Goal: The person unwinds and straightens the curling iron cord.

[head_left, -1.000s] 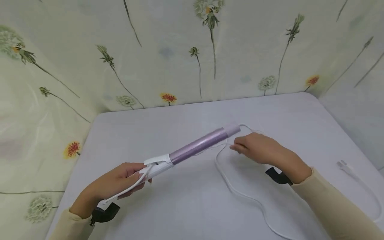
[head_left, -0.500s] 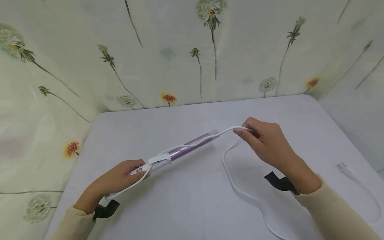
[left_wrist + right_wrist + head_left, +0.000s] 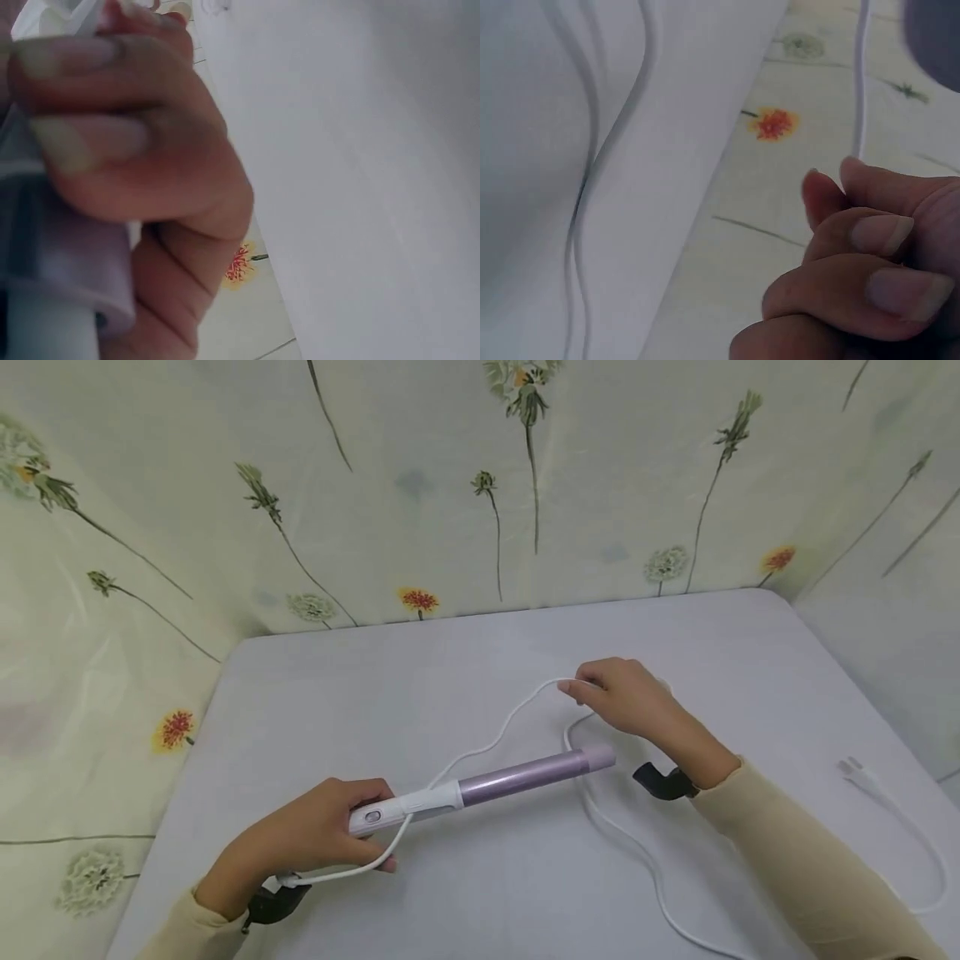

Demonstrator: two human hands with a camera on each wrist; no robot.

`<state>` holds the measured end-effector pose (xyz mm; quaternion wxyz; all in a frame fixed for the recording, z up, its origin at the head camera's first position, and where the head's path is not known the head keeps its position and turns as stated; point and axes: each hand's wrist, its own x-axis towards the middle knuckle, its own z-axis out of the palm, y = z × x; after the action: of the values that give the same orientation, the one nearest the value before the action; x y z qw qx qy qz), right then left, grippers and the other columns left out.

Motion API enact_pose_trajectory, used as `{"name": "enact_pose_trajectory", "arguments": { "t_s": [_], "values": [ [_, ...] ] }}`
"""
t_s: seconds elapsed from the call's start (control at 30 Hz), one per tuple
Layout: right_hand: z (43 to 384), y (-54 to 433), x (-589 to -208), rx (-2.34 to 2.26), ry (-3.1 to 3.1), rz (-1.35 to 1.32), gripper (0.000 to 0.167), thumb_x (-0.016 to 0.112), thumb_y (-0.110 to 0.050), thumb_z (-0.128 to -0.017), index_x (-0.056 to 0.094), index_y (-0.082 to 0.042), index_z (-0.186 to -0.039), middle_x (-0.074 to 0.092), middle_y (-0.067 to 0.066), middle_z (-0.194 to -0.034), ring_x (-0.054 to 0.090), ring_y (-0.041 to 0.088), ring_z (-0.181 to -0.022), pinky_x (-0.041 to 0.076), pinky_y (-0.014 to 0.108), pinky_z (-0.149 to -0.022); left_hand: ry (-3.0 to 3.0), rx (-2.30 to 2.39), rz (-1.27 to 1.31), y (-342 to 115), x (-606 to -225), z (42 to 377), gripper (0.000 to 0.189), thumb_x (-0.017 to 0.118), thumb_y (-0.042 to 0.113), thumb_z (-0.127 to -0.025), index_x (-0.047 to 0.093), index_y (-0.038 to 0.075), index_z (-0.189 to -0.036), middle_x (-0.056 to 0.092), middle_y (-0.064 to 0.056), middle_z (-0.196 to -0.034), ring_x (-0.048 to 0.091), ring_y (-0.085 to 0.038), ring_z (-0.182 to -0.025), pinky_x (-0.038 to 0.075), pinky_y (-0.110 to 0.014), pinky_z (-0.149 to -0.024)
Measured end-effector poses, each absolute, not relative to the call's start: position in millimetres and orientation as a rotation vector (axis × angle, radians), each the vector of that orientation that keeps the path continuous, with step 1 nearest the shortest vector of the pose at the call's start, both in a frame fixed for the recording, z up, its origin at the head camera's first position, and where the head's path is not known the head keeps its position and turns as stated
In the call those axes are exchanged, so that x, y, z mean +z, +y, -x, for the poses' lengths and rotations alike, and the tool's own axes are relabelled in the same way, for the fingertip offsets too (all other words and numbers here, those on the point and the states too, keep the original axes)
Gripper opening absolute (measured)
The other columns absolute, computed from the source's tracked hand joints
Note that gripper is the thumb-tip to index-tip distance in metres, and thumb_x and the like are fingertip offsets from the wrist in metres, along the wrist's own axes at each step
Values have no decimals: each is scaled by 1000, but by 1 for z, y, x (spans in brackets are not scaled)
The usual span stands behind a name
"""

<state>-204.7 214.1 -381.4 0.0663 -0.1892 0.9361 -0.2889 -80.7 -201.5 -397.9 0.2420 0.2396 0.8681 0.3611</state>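
Note:
My left hand (image 3: pixel 315 827) grips a curling iron (image 3: pixel 517 779) by its white handle, with the purple barrel pointing right above the table. In the left wrist view, its curled fingers (image 3: pixel 165 165) wrap the handle end. A white power cord (image 3: pixel 491 747) runs from that end, crosses over the handle near the clamp, then rises behind the barrel. My right hand (image 3: pixel 630 697) pinches this cord beyond the barrel tip. In the right wrist view, the cord goes up from between thumb and fingertip, and the other fingers are curled.
More cord (image 3: pixel 645 856) trails over the white table (image 3: pixel 360 693) to its near edge. The two-prong plug (image 3: pixel 855 768) lies at the right. A flower-printed sheet (image 3: pixel 420 527) hangs behind the table and at its sides.
The barrel has tilted down on the right and come nearer. My right hand took the cord over and has shifted left; the cord, earlier lying along the barrel, now stands apart behind it.

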Motion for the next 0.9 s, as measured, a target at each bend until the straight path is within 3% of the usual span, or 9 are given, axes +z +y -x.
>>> {"name": "enact_pose_trajectory", "arguments": {
  "t_s": [0.2, 0.37, 0.5, 0.63, 0.77, 0.9],
  "values": [
    [184, 198, -380, -1125, 2923, 544, 43, 52, -49, -109, 63, -17, -82, 47, 2, -65, 42, 20, -58, 39, 38, -57, 2448, 751, -750, -185, -398, 81, 57, 88, 65, -73, 64, 26, -108, 63, 10, -77, 55, -4, -65, 46, -27, -58],
    [190, 174, -365, -860, 2916, 615, 43, 55, -42, -109, 53, -15, -76, 39, -1, -64, 36, 16, -57, 31, 34, -54, 2537, 642, -734, -177, -394, 75, 69, 87, 72, -66, 62, 27, -113, 57, 12, -73, 52, -5, -64, 44, -27, -57],
    [208, 163, -358, -670, 2931, 603, 43, 55, -34, -109, 49, -12, -73, 38, 0, -63, 34, 15, -57, 28, 32, -53, 2621, 615, -706, -176, -395, 68, 46, 85, 49, -83, 63, 22, -113, 57, 15, -75, 52, -5, -64, 45, -27, -58],
    [218, 171, -355, -878, 3023, 543, 43, 51, -35, -111, 58, -10, -77, 46, 2, -63, 39, 17, -56, 32, 34, -52, 2710, 623, -683, -176, -399, 66, 20, 74, 25, -96, 64, 19, -112, 55, 15, -77, 50, -5, -63, 45, -27, -58],
    [204, 189, -346, -1290, 3087, 639, 37, 52, -35, -111, 68, -10, -88, 47, 2, -62, 41, 19, -54, 35, 35, -54, 2709, 658, -589, -180, -400, 71, 24, 74, 28, -98, 64, 18, -116, 57, 12, -79, 52, -7, -66, 46, -29, -58],
    [181, 213, -334, -1448, 3121, 890, 20, 65, -19, -105, 69, -13, -86, 42, -3, -59, 36, 12, -51, 31, 29, -52, 2678, 720, -457, -195, -403, 81, 34, 73, 37, -99, 63, 15, -122, 62, 8, -85, 56, -10, -69, 48, -33, -60]
  ]
}}
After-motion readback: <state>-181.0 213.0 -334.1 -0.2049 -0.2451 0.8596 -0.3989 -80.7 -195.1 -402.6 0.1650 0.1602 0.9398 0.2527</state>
